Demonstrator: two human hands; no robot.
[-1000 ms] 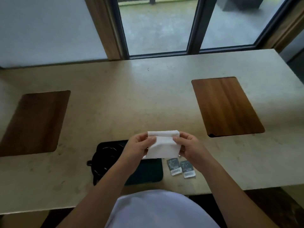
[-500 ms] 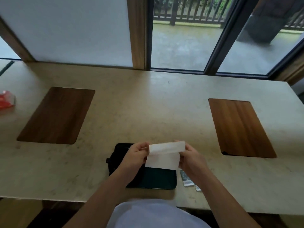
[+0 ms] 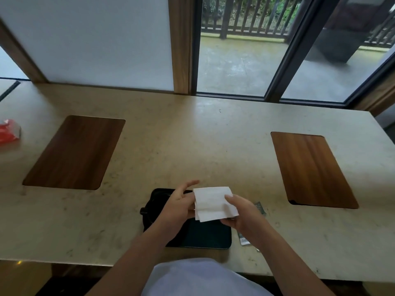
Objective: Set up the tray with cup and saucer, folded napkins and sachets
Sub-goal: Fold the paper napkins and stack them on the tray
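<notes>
A white folded napkin is held in the air above a dark tray at the table's near edge. My right hand pinches the napkin's right side between thumb and fingers. My left hand touches its left edge, with the upper fingers spread apart. A dark cup and saucer sit on the tray's left end, mostly hidden behind my left arm. Small sachets lie on the table right of the tray, partly covered by my right hand.
Two wooden inlay panels are set in the beige stone table, one at the left and one at the right. A red packet lies at the far left edge. Windows run along the back.
The napkin has been folded down into a smaller, thicker rectangle. My left fingers have loosened and spread. The view has tilted up and shifted left, bringing the red packet into sight.
</notes>
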